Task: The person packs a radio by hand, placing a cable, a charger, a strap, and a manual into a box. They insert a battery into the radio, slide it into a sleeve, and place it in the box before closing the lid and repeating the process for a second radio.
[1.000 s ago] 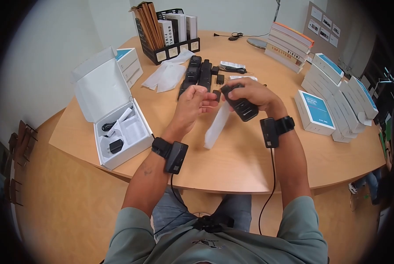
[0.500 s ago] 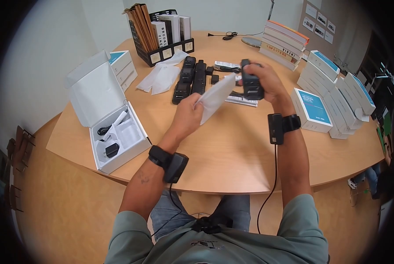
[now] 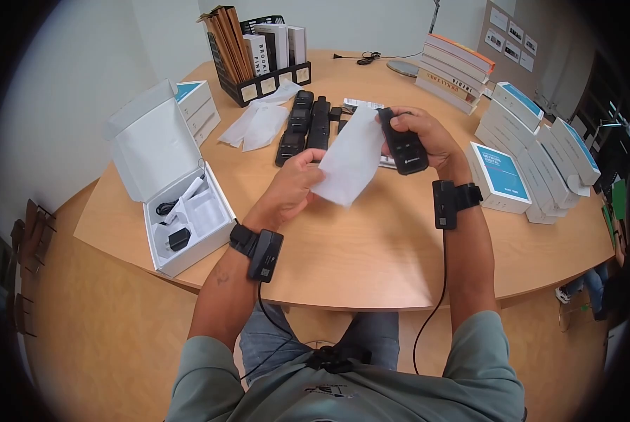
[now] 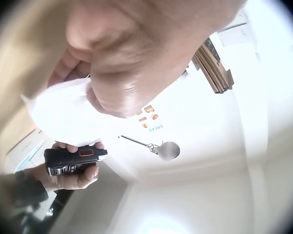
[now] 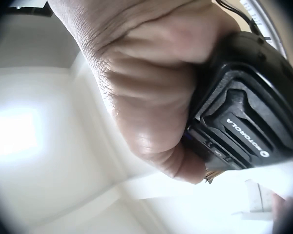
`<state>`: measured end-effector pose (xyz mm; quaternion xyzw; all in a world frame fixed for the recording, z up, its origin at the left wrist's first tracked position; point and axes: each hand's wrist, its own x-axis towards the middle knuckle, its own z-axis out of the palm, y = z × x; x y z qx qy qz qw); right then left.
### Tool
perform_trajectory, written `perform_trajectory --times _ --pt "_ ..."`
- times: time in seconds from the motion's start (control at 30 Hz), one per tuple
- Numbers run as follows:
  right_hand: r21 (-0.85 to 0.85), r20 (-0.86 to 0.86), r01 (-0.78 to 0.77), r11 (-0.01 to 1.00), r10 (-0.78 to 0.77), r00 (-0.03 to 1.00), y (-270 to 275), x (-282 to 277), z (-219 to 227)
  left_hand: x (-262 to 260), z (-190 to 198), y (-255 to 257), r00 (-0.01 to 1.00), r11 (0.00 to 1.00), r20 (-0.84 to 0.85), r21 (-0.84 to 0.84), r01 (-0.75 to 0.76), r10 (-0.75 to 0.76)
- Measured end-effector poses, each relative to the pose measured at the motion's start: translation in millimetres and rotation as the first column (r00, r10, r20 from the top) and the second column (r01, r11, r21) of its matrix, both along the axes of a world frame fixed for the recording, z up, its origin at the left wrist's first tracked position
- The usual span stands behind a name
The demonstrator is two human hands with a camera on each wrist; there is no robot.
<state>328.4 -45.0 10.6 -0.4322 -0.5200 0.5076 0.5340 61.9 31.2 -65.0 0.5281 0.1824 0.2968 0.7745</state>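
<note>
A white translucent sleeve (image 3: 350, 156) hangs from the left hand (image 3: 288, 184), pinched at its left edge between thumb and fingers. The right hand (image 3: 427, 137) grips a black handheld radio (image 3: 405, 144) just right of the sleeve. The right wrist view shows the thumb along the side of the radio (image 5: 244, 112), with MOTOROLA printed on its face. In the left wrist view the sleeve (image 4: 63, 114) hangs above the radio (image 4: 73, 160). Several black devices (image 3: 301, 126) lie on the table behind the left hand.
An open white box (image 3: 195, 239) with a cable and adapter stands at left. Flat white sleeves (image 3: 259, 123) lie near the black file rack (image 3: 273, 83). Stacked white boxes (image 3: 501, 176) and books (image 3: 452, 70) stand at right. Chargers and cables are partly hidden behind the hands.
The left hand has picked up the white sleeve from the table and turned it broad side up. The right hand moved back and right with the radio, then slightly nearer, turning its face up.
</note>
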Motion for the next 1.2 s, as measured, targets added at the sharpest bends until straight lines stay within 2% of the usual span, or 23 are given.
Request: perform_trajectory --times 0.07,0.17,0.2,0.27,0.4,0.47,0.6,0.67,0.8,0.87,0.9,0.97,1.0,1.07,1.1,1.17,1.2 --pt "0.024 0.122 0.133 0.991 -0.134 0.983 -2 -1 5 2 -5 5 0.998 0.999 -0.055 0.051 0.009 -0.006" --pt "0.036 0.164 0.199 0.979 -0.202 0.966 -5 -2 9 -2 -2 5 0.986 0.992 -0.153 0.116 -0.051 0.069" --pt "0.036 0.165 0.198 0.98 -0.201 0.966 -7 -3 11 -2 -1 6 0.986 0.992 -0.152 0.116 -0.052 0.069" --pt "0.045 0.239 0.212 0.976 -0.217 0.946 -11 -6 14 -4 0 8 0.921 0.93 -0.306 0.345 -0.126 0.239" --pt "0.013 0.26 0.164 0.986 -0.162 0.952 -12 -2 13 -8 -6 14 0.901 0.913 -0.326 0.378 -0.154 0.287" --pt "-0.01 0.236 0.053 0.999 -0.049 0.97 -12 -1 11 -3 -9 12 0.922 0.909 -0.213 0.341 -0.24 0.323" --pt "-0.011 0.144 -0.005 1.0 0.006 0.99 -12 -3 11 -5 -7 9 0.917 0.905 -0.203 0.332 -0.264 0.342" --pt "0.013 0.179 -0.004 1.0 0.002 0.984 -10 -5 9 -7 -6 11 0.931 0.91 -0.251 0.385 -0.154 0.263" --pt "-0.01 0.214 -0.006 1.0 0.008 0.977 -18 -18 13 -7 4 7 0.956 0.937 -0.219 0.329 -0.115 0.194" --pt "-0.022 0.283 -0.121 0.992 0.123 0.951 -17 -26 14 -5 1 11 0.994 0.965 -0.069 0.255 -0.065 0.086" --pt "-0.024 0.285 -0.127 0.992 0.129 0.95 -16 -31 14 -3 -2 11 0.994 0.965 -0.067 0.253 -0.071 0.091" --pt "-0.03 0.347 -0.163 0.986 0.163 0.924 -15 -43 14 2 0 3 0.988 0.994 0.112 0.027 0.108 -0.11" --pt "-0.049 0.373 -0.185 0.981 0.19 0.908 -18 -49 17 1 0 3 0.988 0.994 0.113 0.027 0.104 -0.106" --pt "-0.045 0.393 -0.19 0.981 0.192 0.9 -20 -55 21 1 -1 2 0.995 0.978 0.084 0.205 0.041 -0.059" --pt "-0.041 0.411 -0.189 0.981 0.189 0.892 -22 -56 22 0 -1 2 0.995 0.978 0.082 0.204 0.044 -0.062" --pt "-0.034 0.424 -0.183 0.983 0.18 0.887 -24 -52 24 0 0 2 0.984 0.904 0.135 0.398 -0.158 0.112" --pt "-0.025 0.438 -0.182 0.983 0.174 0.882 -24 -50 24 -1 1 2 0.985 0.904 0.134 0.397 -0.157 0.112"
